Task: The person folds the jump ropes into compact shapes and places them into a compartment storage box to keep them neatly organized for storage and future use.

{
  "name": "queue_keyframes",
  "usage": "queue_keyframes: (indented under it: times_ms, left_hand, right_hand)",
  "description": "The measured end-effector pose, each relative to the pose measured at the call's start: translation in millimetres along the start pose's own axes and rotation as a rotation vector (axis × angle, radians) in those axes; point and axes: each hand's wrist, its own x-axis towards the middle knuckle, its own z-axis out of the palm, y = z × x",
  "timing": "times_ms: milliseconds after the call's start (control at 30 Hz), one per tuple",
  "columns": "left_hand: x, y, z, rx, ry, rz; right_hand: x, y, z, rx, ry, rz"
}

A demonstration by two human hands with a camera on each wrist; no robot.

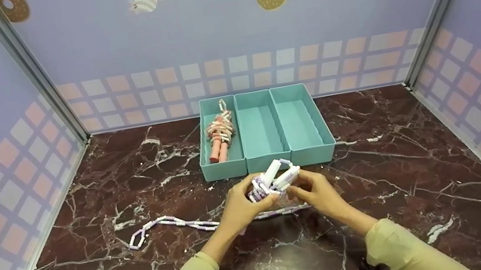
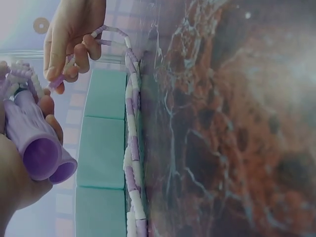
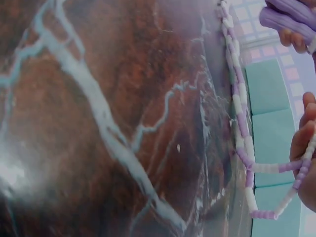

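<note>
A purple-and-white beaded jump rope [image 1: 180, 222] lies partly along the table, its far loop stretching to the left. My left hand [image 1: 238, 207] grips its two purple handles [image 2: 39, 148] side by side, with several turns of beaded rope bunched around them. The open handle ends face the camera in the left wrist view. Just to the right, my right hand [image 1: 322, 192] pinches the beaded rope, which hangs from the fingers in a loop [image 3: 266, 168] down toward the table. Both hands are raised in front of the teal tray [image 1: 224, 171].
The tray has three compartments side by side. In its left one lies another beaded jump rope [image 1: 221, 131], wrapped around its coral handles. The dark marbled table [image 1: 398, 161] is bounded by patterned panels [image 1: 221, 24] at the back and both sides.
</note>
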Motion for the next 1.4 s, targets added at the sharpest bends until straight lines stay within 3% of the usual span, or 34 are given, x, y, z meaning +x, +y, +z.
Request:
queue_keyframes:
  times_ms: [233, 400, 633, 1067, 1400]
  left_hand:
    - [3.6, 1.8, 0.2, 0.065, 0.086, 0.015]
    - [5.4, 1.3, 1.2, 0.111, 0.133, -0.005]
    - [4.0, 2.3, 2.6, 0.238, 0.172, 0.04]
    - [0.2, 5.6, 2.3, 0.521, 0.134, 0.117]
    - [-1.4, 1.6, -1.0, 0.563, 0.059, 0.117]
  right_hand:
    - [-5.8, -10, 12, -0.25, 0.051, -0.111]
    - [-10.6, -21, 17, -0.497, 0.053, -0.214]
    - [-14.4, -32, 16, -0.765, -0.017, -0.349]
    - [-17.2, -43, 1, -1.016, -0.123, -0.591]
    - [-19.0, -41, -1, -1.043, -0.098, -0.719]
